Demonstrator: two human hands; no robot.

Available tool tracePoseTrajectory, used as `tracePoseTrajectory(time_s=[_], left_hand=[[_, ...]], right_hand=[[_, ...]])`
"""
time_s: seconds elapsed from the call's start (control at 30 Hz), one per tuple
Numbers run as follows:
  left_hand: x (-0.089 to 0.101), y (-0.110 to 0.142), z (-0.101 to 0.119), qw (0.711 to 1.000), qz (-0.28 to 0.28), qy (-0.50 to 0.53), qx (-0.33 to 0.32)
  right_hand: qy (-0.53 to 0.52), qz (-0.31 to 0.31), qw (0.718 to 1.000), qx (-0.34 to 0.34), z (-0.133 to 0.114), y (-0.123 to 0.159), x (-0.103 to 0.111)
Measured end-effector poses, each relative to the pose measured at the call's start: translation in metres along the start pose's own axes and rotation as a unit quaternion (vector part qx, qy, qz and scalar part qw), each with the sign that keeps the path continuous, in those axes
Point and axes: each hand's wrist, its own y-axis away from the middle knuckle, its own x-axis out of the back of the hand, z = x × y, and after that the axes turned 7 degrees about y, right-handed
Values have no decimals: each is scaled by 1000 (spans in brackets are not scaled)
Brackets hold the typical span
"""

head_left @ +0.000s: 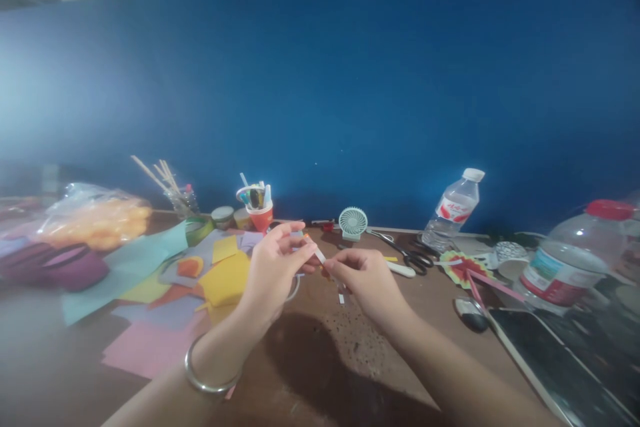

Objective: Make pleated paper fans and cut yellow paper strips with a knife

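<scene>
Paper sheets (165, 293) — teal, yellow, pink — lie spread over the left of the brown table (320, 373), well apart from the water bottle (453, 210) at the back right. Nearer the middle stand a small fan (353, 222) and scissors (407, 255). Above the table's centre, the left hand (273, 270) and right hand (367, 280) meet — both pinch a thin white paper strip (319, 254) between fingertips, held just off the surface.

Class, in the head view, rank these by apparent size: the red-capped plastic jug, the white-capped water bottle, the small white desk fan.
1. Red-capped plastic jug, though nearest the camera.
2. White-capped water bottle.
3. Small white desk fan.
</scene>
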Motion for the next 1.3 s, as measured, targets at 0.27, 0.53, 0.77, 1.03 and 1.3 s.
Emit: tracePoseTrajectory(time_s=[0.27, 0.53, 0.77, 1.03, 1.3], left_hand=[[-3, 3, 5, 1000, -4, 13, 11], [-4, 4, 6, 999, -14, 33, 15], [-2, 2, 7, 998, -64, -8, -5], [3, -1, 12, 987, -133, -86, 26], [0, 2, 5, 993, -101, 10, 60]], right_hand=[[-6, -12, 1000, -6, -4, 3, 0], [-4, -15, 1000, 6, -6, 4, 0], [-69, -43, 997, -7, -3, 3, -2], [-152, -61, 986, -29, -4, 5, -3], [-117, -43, 992, -21, 4, 3, -5]])
